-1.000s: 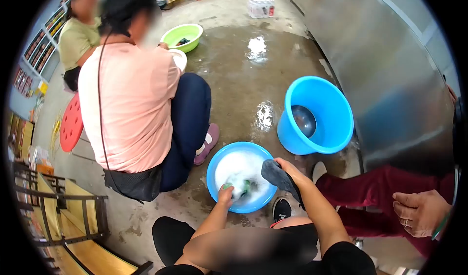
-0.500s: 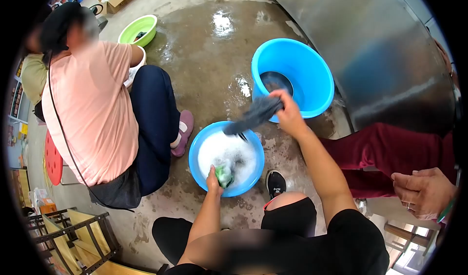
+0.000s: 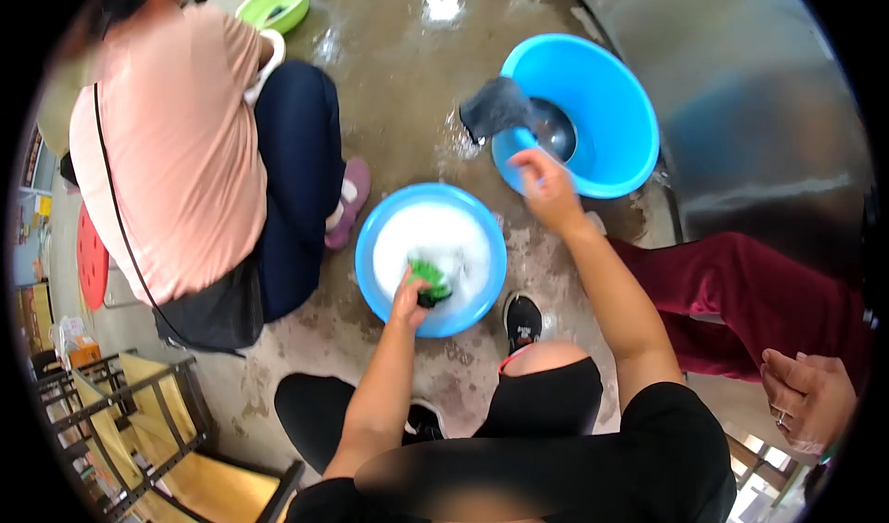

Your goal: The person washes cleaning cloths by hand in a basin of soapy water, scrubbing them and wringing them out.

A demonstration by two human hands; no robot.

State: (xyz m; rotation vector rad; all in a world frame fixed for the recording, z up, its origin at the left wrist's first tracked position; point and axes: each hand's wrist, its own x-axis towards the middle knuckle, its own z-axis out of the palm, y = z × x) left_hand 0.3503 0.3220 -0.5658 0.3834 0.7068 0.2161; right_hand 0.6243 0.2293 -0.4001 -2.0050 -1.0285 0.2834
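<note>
My left hand (image 3: 408, 299) is closed on a wet green cloth (image 3: 426, 271), with something dark under its lower edge. Both are over the suds in a small blue basin (image 3: 367, 282). A dark grey cloth (image 3: 497, 110) appears in mid-air by the left rim of a large blue tub (image 3: 616, 115). Just below it is my right hand (image 3: 549, 192), slightly blurred, its fingers apart and a gap showing between them and the cloth. Inside the tub, dark water or a dark bottom (image 3: 553, 132) shows.
A person in a pink shirt (image 3: 176, 152) sits at the left, near a light green basin (image 3: 278, 2). On the right are another person's maroon trousers (image 3: 713, 291) and hand (image 3: 806, 398). A metal panel (image 3: 759, 143) stands beyond the tub; a shelf frame (image 3: 157, 421) is lower left.
The grey cloth has left my right hand and moved from above the soapy basin to the tub's left rim. My left hand keeps the green cloth in the suds. The view has tilted downward.
</note>
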